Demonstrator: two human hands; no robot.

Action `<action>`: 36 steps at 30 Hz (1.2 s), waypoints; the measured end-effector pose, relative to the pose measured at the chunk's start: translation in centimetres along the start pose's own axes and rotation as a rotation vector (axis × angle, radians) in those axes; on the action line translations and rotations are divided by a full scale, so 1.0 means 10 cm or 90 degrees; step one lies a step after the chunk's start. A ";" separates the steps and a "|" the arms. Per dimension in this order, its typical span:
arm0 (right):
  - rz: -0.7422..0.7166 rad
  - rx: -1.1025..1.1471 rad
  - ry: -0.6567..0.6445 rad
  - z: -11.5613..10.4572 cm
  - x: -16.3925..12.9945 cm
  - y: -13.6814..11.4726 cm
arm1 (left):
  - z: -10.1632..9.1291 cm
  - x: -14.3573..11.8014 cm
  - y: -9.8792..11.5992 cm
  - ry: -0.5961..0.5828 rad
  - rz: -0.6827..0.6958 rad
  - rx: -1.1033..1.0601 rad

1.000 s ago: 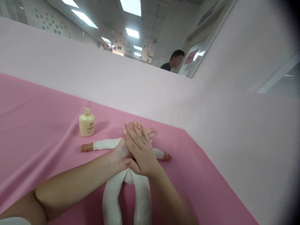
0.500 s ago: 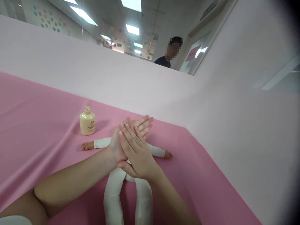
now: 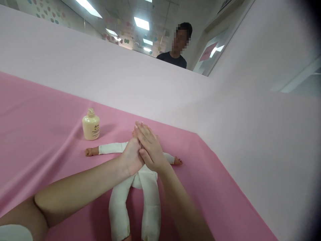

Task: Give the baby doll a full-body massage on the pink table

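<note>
My left hand (image 3: 134, 155) is turned palm up above a doll's middle, its fingers mostly covered by the other hand. Across that palm lies my right hand (image 3: 151, 147), flat with its fingers stretched out and its thumb at the side. I see nothing held between the two palms. Beneath them a baby doll (image 3: 150, 197) in white clothing lies on its back, arms spread and legs toward me; my hands hide its head and chest. To the left of the hands stands a cream pump bottle (image 3: 91, 125) with dark print, touched by neither hand.
A pink padded mat (image 3: 45, 124) covers the surface under the doll. White panels (image 3: 112, 73) rise behind it and on the right. Beyond the back panel a person in a dark shirt (image 3: 173, 60) is visible, with ceiling lights above.
My right hand has slid forward along the left palm, toward its fingertips, and now covers most of the left fingers. The person behind the panel shows more of the upper body.
</note>
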State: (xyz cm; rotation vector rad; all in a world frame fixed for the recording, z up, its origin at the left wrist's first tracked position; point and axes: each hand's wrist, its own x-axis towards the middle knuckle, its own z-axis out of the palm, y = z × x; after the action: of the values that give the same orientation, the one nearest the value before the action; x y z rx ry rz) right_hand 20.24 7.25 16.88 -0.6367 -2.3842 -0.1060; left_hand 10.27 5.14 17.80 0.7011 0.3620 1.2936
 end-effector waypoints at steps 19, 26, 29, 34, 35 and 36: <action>0.427 0.440 0.091 0.33 -0.16 0.46 | -0.51 0.14 -0.52 -0.176 0.136 0.845; 0.165 0.165 -0.279 0.59 -0.29 0.56 | -0.47 -0.06 -0.45 -0.444 -0.239 1.252; 0.183 0.131 -0.359 0.71 -0.29 0.54 | -0.51 -0.04 -0.47 -0.473 -0.242 1.248; 0.219 0.118 -0.359 0.65 -0.33 0.67 | -0.60 0.17 -0.37 -0.610 -0.190 1.180; 0.225 0.121 -0.355 0.63 -0.34 0.71 | -0.61 0.23 -0.31 -0.654 -0.198 1.162; 0.229 0.127 -0.348 0.61 -0.36 0.75 | -0.63 0.29 -0.25 -0.692 -0.208 1.138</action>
State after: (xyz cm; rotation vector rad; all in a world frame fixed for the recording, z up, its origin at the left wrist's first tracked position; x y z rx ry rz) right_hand 22.63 13.73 9.21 -1.0925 -2.6881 0.5164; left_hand 9.06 9.38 11.88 2.5030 0.6187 -0.1966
